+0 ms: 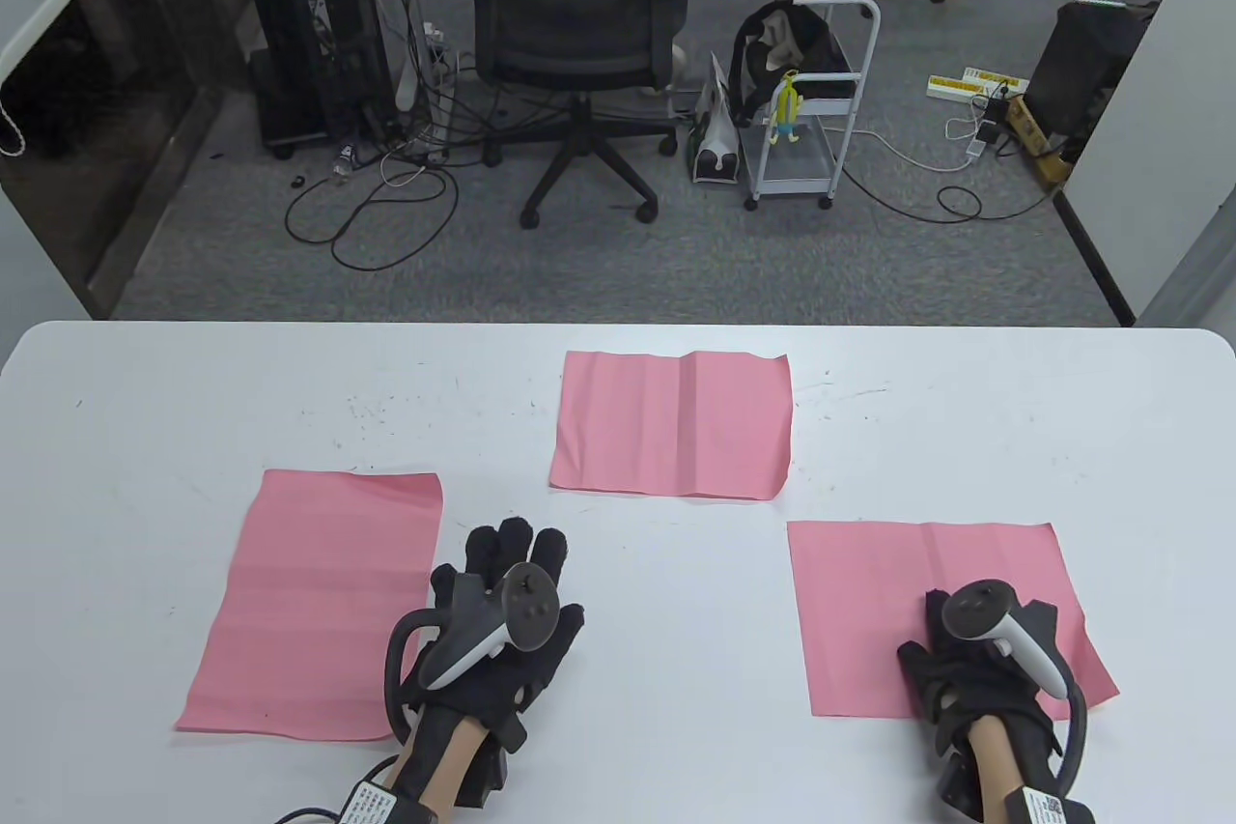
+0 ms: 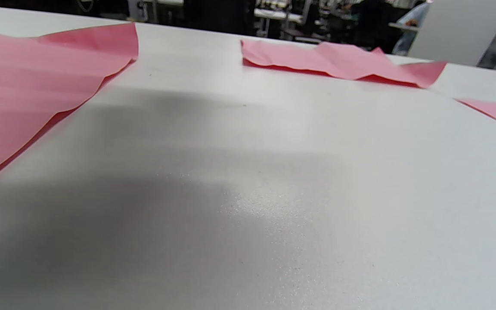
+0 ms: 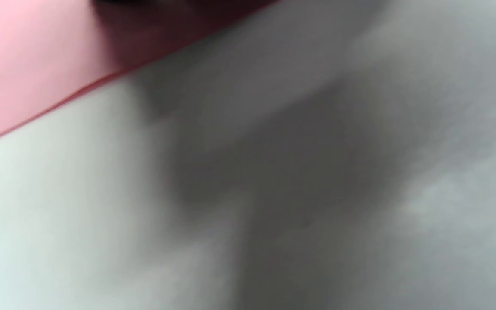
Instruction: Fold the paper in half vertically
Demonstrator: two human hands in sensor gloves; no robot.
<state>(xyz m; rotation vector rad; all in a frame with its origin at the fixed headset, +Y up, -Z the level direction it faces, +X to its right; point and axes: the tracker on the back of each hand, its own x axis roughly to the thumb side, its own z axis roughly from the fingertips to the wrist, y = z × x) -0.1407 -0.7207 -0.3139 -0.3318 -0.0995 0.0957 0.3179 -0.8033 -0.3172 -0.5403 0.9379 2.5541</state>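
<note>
Three pink paper sheets lie on the white table (image 1: 676,631). One sheet (image 1: 319,602) lies at the left, one (image 1: 673,424) at the middle back with a vertical crease, one (image 1: 898,592) at the right. My left hand (image 1: 502,611) lies flat on the bare table with fingers spread, just right of the left sheet. My right hand (image 1: 975,660) rests on the lower part of the right sheet, fingers curled under the tracker. The left wrist view shows the left sheet (image 2: 28,94) and the middle sheet (image 2: 338,60). The right wrist view is blurred, with pink paper (image 3: 28,60) at its top left.
The table's far edge (image 1: 618,326) runs across the middle of the table view. Beyond it are an office chair (image 1: 575,42), a white cart (image 1: 811,119) and cables on the floor.
</note>
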